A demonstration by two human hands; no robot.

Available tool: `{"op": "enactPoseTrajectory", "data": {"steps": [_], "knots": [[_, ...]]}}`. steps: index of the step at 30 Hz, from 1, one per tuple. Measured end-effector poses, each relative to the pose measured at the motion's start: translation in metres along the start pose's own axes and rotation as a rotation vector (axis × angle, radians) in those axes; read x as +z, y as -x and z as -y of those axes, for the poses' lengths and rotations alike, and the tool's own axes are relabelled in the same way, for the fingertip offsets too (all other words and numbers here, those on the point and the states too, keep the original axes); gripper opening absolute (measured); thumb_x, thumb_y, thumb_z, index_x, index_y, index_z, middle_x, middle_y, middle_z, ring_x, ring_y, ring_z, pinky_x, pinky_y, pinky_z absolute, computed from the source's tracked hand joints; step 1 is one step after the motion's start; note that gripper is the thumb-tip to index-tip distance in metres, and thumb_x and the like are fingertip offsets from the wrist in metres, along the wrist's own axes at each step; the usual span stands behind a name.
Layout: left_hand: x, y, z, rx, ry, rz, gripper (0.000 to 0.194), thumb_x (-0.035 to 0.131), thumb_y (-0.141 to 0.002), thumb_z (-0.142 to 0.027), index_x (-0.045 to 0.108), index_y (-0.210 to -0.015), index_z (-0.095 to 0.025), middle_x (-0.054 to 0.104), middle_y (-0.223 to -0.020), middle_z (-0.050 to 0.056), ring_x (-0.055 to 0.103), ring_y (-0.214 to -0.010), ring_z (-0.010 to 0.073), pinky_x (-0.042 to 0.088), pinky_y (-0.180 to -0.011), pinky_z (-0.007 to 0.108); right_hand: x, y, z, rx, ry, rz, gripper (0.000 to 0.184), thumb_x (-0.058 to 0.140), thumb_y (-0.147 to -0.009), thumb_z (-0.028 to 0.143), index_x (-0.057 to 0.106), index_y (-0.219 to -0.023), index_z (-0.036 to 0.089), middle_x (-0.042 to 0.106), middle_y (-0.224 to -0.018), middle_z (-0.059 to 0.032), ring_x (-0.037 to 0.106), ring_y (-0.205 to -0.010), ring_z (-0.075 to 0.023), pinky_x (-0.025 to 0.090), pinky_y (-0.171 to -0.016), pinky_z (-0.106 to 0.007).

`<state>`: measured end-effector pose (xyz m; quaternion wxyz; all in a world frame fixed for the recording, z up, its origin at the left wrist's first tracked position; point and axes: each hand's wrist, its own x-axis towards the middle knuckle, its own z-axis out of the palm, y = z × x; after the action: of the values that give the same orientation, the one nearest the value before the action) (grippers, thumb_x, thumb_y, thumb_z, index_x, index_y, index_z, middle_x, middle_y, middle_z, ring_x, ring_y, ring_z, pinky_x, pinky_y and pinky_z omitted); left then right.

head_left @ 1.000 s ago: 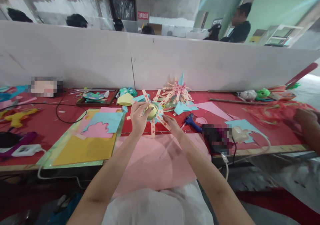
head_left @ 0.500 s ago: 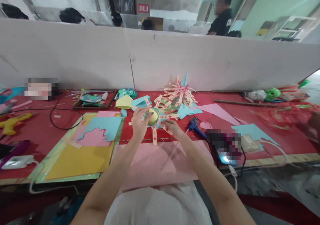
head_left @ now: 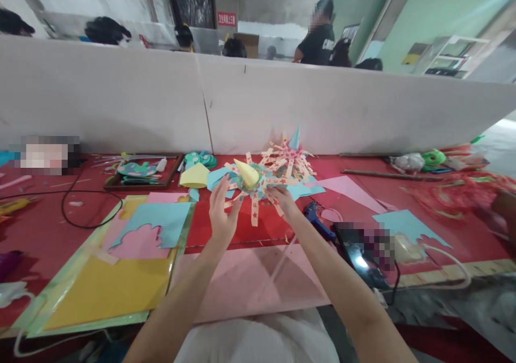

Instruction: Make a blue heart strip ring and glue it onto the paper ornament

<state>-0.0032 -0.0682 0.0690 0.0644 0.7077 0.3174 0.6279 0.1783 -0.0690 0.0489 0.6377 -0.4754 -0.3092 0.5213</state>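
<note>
A paper craft [head_left: 250,183] with a yellow cone, a blue base and radiating star-printed pink strips is held up above the red table [head_left: 60,212]. My left hand [head_left: 221,212] has its fingers spread against the craft's left side. My right hand [head_left: 283,200] pinches its strips on the right. A second, similar craft [head_left: 291,156] with a blue cone stands just behind. A pink sheet [head_left: 250,277] lies on the table edge below my arms.
Yellow, blue and pink sheets [head_left: 133,244] lie on a green mat at left. A blue glue gun [head_left: 318,224], a phone [head_left: 358,255] and cables lie at right. A tray [head_left: 139,170] of cut-outs sits by the white partition [head_left: 121,99]. Another person's hand [head_left: 503,204] is at the far right.
Both hands have lifted the craft off the table and tilted it, so the yellow cone now points up. My left hand's fingers have spread open.
</note>
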Motion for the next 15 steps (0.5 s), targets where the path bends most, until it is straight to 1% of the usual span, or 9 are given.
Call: {"op": "enactPoseTrajectory", "data": {"steps": [1,3,5,7,10,13,15], "knots": [[0.002,0.004,0.003,0.022,-0.01,-0.03,0.043,0.055,-0.085,-0.024,0.048,-0.127,-0.022,0.055,-0.127,0.011,0.049,-0.121,0.0205,0.041,-0.1,0.039,-0.002,-0.005,0.008,-0.028,0.01,-0.025,0.035,0.077,-0.052,0.046,0.056,-0.06,0.019,0.055,-0.06,0.0027,0.058,-0.062,-0.0141,0.056,-0.057,-0.03],[0.006,0.013,0.01,0.065,-0.028,-0.049,0.042,0.053,-0.086,-0.021,0.046,-0.127,-0.021,0.055,-0.126,0.012,0.048,-0.121,0.0211,0.041,-0.1,0.041,-0.007,-0.016,0.024,-0.109,0.024,-0.063,0.037,0.076,-0.053,0.046,0.052,-0.058,0.019,0.054,-0.06,0.0038,0.056,-0.06,-0.0123,0.055,-0.056,-0.028],[0.011,0.024,0.017,0.117,-0.032,-0.012,0.041,0.05,-0.086,-0.019,0.046,-0.127,-0.02,0.056,-0.124,0.013,0.048,-0.121,0.0215,0.041,-0.1,0.042,-0.014,-0.028,0.042,-0.206,0.06,-0.104,0.037,0.076,-0.055,0.044,0.049,-0.055,0.019,0.051,-0.058,0.0046,0.055,-0.058,-0.0109,0.054,-0.056,-0.025],[0.016,0.034,0.022,0.13,-0.06,0.053,0.041,0.05,-0.086,-0.018,0.046,-0.126,-0.02,0.058,-0.121,0.012,0.05,-0.119,0.0211,0.04,-0.101,0.043,-0.021,-0.041,0.061,-0.289,0.054,-0.14,0.034,0.076,-0.058,0.039,0.049,-0.056,0.019,0.05,-0.056,0.0053,0.054,-0.057,-0.0102,0.054,-0.057,-0.025],[0.02,0.045,0.024,0.104,-0.111,0.139,0.04,0.049,-0.086,-0.02,0.045,-0.126,-0.02,0.058,-0.12,0.011,0.051,-0.117,0.0204,0.039,-0.103,0.043,-0.027,-0.06,0.09,-0.306,-0.029,-0.138,0.027,0.073,-0.065,0.033,0.05,-0.06,0.019,0.051,-0.055,0.006,0.055,-0.055,-0.0104,0.055,-0.056,-0.026],[0.022,0.051,0.023,0.072,-0.134,0.243,0.038,0.045,-0.088,-0.021,0.045,-0.125,-0.021,0.058,-0.121,0.011,0.051,-0.117,0.02,0.039,-0.103,0.043,-0.032,-0.077,0.115,-0.292,-0.146,-0.205,0.019,0.068,-0.073,0.027,0.051,-0.067,0.019,0.054,-0.058,0.0062,0.059,-0.055,-0.0101,0.055,-0.056,-0.025],[0.024,0.055,0.024,0.035,-0.135,0.294,0.036,0.044,-0.088,-0.023,0.046,-0.124,-0.021,0.058,-0.121,0.01,0.051,-0.118,0.0194,0.04,-0.103,0.042,-0.035,-0.089,0.124,-0.285,-0.231,-0.249,0.013,0.06,-0.08,0.023,0.051,-0.07,0.02,0.056,-0.061,0.0062,0.062,-0.056,-0.0097,0.056,-0.057,-0.024]]}}
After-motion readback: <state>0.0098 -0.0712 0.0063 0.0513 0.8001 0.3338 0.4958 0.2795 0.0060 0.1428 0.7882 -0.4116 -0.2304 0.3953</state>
